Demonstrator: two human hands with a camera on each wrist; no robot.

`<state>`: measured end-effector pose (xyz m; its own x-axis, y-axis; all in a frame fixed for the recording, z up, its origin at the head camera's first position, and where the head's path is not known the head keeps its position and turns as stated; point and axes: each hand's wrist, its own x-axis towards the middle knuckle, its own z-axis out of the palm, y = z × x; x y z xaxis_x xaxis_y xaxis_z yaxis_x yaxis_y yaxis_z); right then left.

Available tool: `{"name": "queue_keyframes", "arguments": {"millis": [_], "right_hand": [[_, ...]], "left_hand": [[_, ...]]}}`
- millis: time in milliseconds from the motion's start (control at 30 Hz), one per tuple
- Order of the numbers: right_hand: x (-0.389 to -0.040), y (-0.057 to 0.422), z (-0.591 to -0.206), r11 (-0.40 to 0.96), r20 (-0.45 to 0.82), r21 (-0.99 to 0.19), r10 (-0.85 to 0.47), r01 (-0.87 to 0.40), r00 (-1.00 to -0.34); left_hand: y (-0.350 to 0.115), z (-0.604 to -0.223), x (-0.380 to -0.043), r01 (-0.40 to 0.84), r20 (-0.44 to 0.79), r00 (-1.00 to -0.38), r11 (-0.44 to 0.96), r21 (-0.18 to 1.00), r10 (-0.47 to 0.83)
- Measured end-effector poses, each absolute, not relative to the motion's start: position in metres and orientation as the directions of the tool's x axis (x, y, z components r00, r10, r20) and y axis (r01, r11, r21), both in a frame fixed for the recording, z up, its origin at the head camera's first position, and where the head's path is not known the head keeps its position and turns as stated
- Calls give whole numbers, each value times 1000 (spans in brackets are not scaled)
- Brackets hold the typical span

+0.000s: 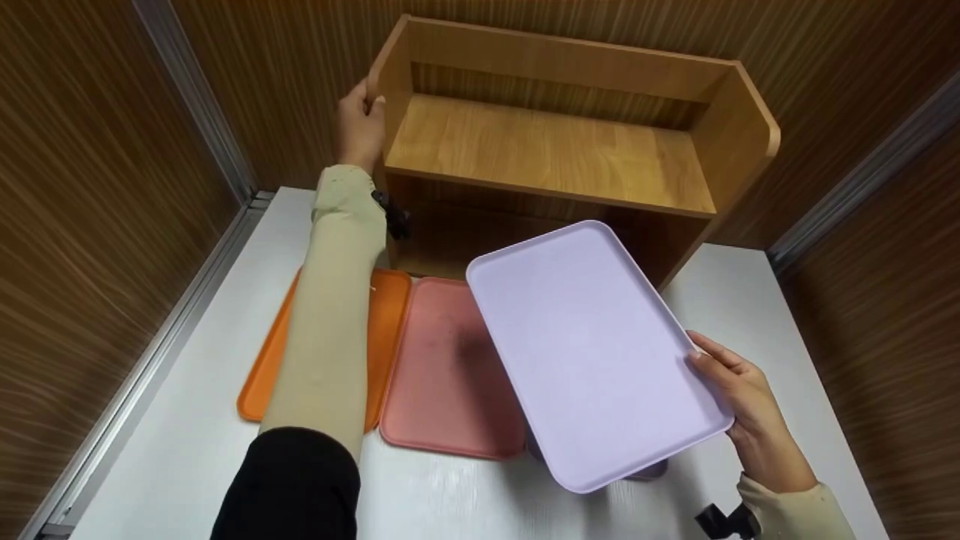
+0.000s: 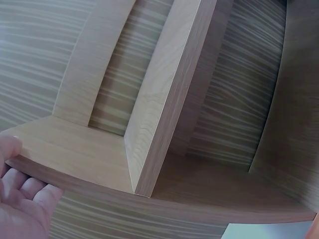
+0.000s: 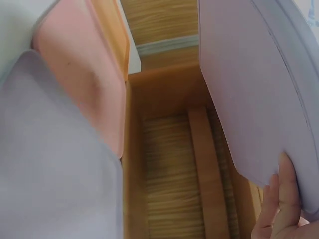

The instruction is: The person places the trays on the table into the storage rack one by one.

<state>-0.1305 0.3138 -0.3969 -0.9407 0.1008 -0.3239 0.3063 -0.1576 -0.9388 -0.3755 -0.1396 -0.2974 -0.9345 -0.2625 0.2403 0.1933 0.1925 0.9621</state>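
Note:
My left hand [image 1: 360,127] grips the front edge of the left side panel of a two-level wooden shelf [image 1: 547,150]. In the left wrist view its thumb lies on the inner face of the panel and its fingers curl round the outside. A lavender rectangular tray [image 1: 592,352] is held tilted in front of the shelf by my right hand [image 1: 757,412], thumb on the upper face near the right rim and fingers underneath. Beneath it, mostly hidden in the head view, lies a second purple tray [image 3: 60,164].
On the white table [image 1: 427,495], a pink tray [image 1: 442,367] and an orange tray [image 1: 386,315] lie side by side before the shelf. My left forearm covers part of the orange one. Wood-patterned walls [image 1: 82,187] enclose the table at the back and both sides.

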Motion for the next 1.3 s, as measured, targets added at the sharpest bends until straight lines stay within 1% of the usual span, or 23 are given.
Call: {"name": "queue_keyframes", "arguments": {"millis": [367, 633, 733, 967, 1300], "right_hand": [[-146, 302, -366, -227, -268, -940, 29, 255, -963], [-166, 295, -348, -282, -250, -929, 2, 239, -968], [-176, 290, -344, -301, -246, -924, -2, 235, -969], [-198, 277, -337, -384, -237, -900, 35, 206, -971], [-229, 249, -332, -493, -241, -858, 138, 144, -961]], "left_hand": [[-140, -296, -376, 219, 264, -927, 185, 958, -266], [-139, -297, -375, 206, 259, -930, 214, 955, -261], [-138, -298, -377, 227, 279, -926, 214, 950, -256], [-136, -299, -379, 248, 288, -924, 179, 952, -252], [-139, -297, -378, 205, 260, -929, 215, 955, -265]]}}
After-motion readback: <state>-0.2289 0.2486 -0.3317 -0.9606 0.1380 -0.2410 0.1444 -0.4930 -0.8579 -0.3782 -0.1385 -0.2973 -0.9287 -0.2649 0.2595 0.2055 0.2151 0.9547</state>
